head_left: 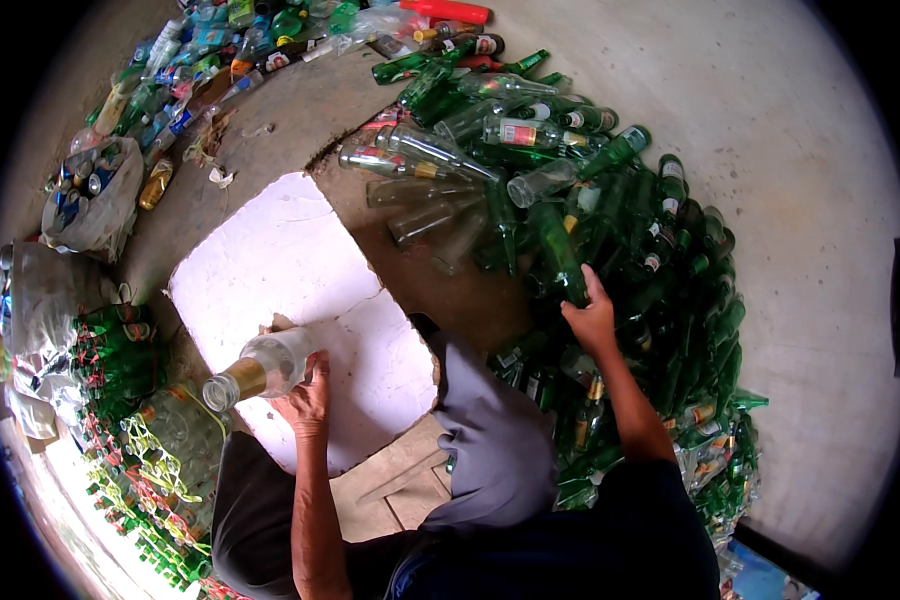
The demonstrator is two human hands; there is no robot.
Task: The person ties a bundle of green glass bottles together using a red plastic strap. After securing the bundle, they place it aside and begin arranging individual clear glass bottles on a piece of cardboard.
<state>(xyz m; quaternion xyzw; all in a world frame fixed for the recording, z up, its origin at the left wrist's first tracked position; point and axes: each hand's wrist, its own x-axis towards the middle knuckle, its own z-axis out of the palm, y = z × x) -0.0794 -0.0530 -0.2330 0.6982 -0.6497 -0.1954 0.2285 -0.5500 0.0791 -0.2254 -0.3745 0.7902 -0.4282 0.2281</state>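
Observation:
My left hand [303,400] is closed around a colourless glass bottle [280,358] with a gold neck label. The bottle lies tilted over a white board [260,250], its mouth pointing left. Out at the pile, my right hand [592,312] has its thumb and fingers on the near end of a green glass bottle [558,245]. That bottle rests among many other green bottles [660,300]. Several colourless bottles [440,215] lie at the pile's left edge, by the board's far corner.
Plastic bottles [185,75] are heaped at the far left. A bag of cans [95,200] stands nearer, above netted green bottles [120,350]. A pale wall [800,250] rises behind the glass pile on the right. My knees flank the board's near side.

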